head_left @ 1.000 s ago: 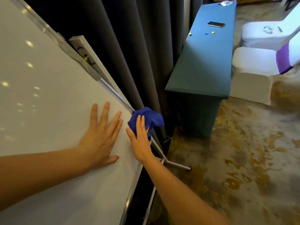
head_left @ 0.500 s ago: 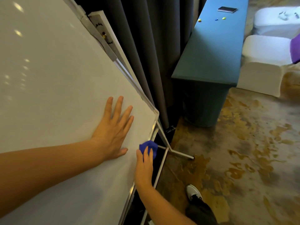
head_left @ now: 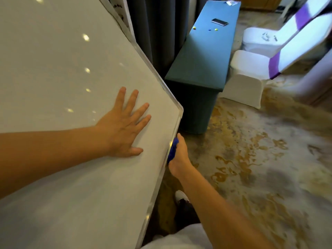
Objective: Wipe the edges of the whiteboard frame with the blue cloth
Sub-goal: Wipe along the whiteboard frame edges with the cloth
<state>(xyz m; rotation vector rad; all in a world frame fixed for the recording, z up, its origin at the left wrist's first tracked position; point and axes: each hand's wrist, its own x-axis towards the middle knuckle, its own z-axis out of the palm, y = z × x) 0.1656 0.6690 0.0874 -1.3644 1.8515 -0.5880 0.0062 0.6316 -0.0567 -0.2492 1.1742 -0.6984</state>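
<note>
The whiteboard point(head_left: 62, 78) fills the left of the view, with a thin silver frame point(head_left: 159, 177) running along its right side below a rounded corner. My left hand point(head_left: 124, 126) lies flat on the board surface, fingers spread, holding nothing. My right hand point(head_left: 179, 155) grips the blue cloth point(head_left: 172, 150) and presses it against the outside of the frame's lower right edge, just below the corner. Only a narrow strip of the cloth shows between my palm and the frame.
A long teal-covered table point(head_left: 201, 65) stands behind the board, with a phone point(head_left: 219, 22) and small coloured pieces on it. White chairs point(head_left: 248, 69) with purple bands sit to the right. Dark curtains point(head_left: 158, 29) hang behind. My shoe point(head_left: 181, 196) is on the patterned floor.
My right hand slid the cloth from the side edge, past the corner, and along the lower edge of the frame. My left hand stayed flat on the board. The camera shifted.
</note>
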